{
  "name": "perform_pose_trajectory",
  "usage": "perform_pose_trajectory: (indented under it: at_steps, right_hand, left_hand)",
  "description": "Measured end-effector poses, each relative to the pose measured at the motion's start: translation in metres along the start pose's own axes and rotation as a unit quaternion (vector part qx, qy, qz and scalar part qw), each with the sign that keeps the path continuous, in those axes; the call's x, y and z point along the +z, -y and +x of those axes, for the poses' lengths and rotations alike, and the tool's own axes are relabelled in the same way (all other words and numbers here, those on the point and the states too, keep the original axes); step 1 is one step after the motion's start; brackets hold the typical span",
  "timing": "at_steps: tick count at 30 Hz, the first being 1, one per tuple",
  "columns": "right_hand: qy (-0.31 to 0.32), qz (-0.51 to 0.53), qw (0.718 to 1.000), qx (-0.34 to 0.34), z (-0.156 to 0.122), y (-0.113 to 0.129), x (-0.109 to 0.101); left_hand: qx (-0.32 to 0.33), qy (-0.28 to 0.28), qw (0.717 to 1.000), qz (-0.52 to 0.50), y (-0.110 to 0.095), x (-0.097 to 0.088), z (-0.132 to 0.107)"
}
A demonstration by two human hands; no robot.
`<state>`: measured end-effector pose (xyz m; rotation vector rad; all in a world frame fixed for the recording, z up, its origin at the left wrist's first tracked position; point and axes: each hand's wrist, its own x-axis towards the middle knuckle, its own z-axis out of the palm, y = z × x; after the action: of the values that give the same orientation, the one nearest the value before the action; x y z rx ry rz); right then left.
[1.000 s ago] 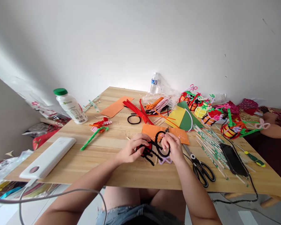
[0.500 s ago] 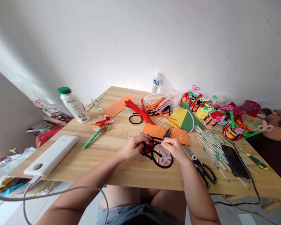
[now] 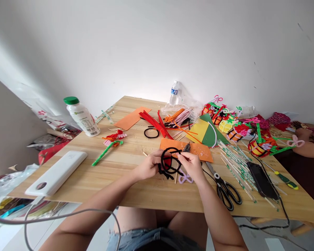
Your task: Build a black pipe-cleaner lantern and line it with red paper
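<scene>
Both my hands work a red and black pipe-cleaner piece (image 3: 168, 164) just above the wooden table (image 3: 115, 174). My left hand (image 3: 148, 166) pinches its left side, fingers closed. My right hand (image 3: 190, 164) grips a black pipe-cleaner loop (image 3: 172, 160) that curves up over the piece, fingers closed. A small lilac pipe-cleaner bow (image 3: 185, 179) lies on the table under my right hand. An orange foam sheet (image 3: 199, 150) lies just behind my hands.
Black scissors (image 3: 225, 188) and a phone (image 3: 261, 180) on a cable lie right of my hands, beside several green-white sticks (image 3: 235, 157). A white flat device (image 3: 56, 172) and a green-capped bottle (image 3: 81, 117) stand left. Pipe-cleaner crafts (image 3: 238, 127), foam sheets and a water bottle (image 3: 174, 93) crowd the back.
The black loop has swung from the table by my right hand up over the red piece. My hands moved slightly closer together; the lilac bow is now uncovered.
</scene>
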<state>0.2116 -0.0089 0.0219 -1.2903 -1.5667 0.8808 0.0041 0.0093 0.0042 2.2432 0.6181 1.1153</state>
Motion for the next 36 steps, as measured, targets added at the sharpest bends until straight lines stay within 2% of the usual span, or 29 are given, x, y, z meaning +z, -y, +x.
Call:
perform_pose_trajectory:
  at_steps: [3, 6, 12, 19, 23, 27, 30, 32, 36]
  right_hand:
    - [-0.035, -0.003, 0.999, -0.017, -0.003, -0.004, 0.008]
    - [-0.057, -0.001, 0.998, -0.034, -0.004, -0.001, 0.009]
    - [-0.098, 0.077, 0.992, 0.009, 0.000, 0.003, -0.005]
    - [-0.011, 0.021, 0.998, 0.051, 0.007, -0.012, -0.005]
    - [0.046, 0.075, 0.988, 0.131, 0.009, -0.012, -0.009]
    - [0.099, 0.169, 0.957, 0.216, 0.011, -0.007, -0.011]
    - [0.129, 0.232, 0.941, 0.211, 0.009, -0.003, -0.008]
    - [0.144, 0.237, 0.940, 0.197, 0.008, -0.002, -0.004]
    - [0.105, 0.149, 0.972, 0.146, 0.007, -0.007, 0.000]
  left_hand:
    - [0.010, -0.002, 1.000, 0.007, -0.001, 0.000, 0.000]
    - [0.009, -0.002, 1.000, 0.005, -0.001, -0.001, 0.000]
    - [-0.032, -0.034, 0.999, 0.016, 0.001, -0.003, -0.002]
    - [-0.043, -0.020, 0.997, 0.065, 0.000, -0.005, -0.002]
    - [-0.028, 0.006, 0.997, 0.076, -0.001, -0.009, -0.003]
    - [0.009, 0.044, 0.989, 0.139, 0.002, -0.008, -0.005]
    - [-0.008, 0.026, 0.977, 0.211, 0.005, 0.000, -0.006]
    - [-0.028, 0.016, 0.968, 0.249, 0.007, 0.005, -0.006]
    - [-0.032, 0.020, 0.956, 0.292, 0.009, 0.007, -0.005]
